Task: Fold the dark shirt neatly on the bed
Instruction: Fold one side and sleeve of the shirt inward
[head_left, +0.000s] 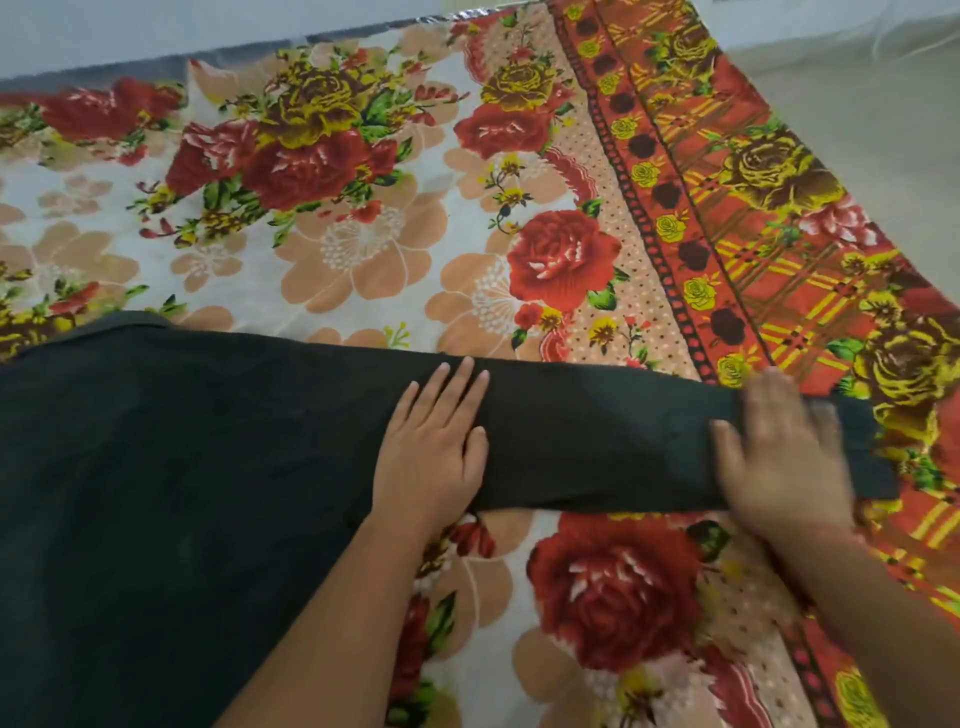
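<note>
Dark shirt (182, 467) spread flat on floral bed (363, 249), sleeve (597, 441) extended rightward. Left hand (431, 447) pressed flat near shoulder, fingers (457, 382) together; right hand (784, 447) blurred at cuff, fingers loosely spread. Risk: uneven smoothing dragging sleeve, creasing fold.

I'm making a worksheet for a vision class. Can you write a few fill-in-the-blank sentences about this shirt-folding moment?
1. The dark shirt lies on a bedsheet printed with ____.
2. The left hand rests ____ on the shirt, fingers extended.
3. The right hand is on the stretched-out ____ of the shirt.
4. The hand that looks blurred is the ____ one.

Missing words: flowers; flat; sleeve; right
</note>
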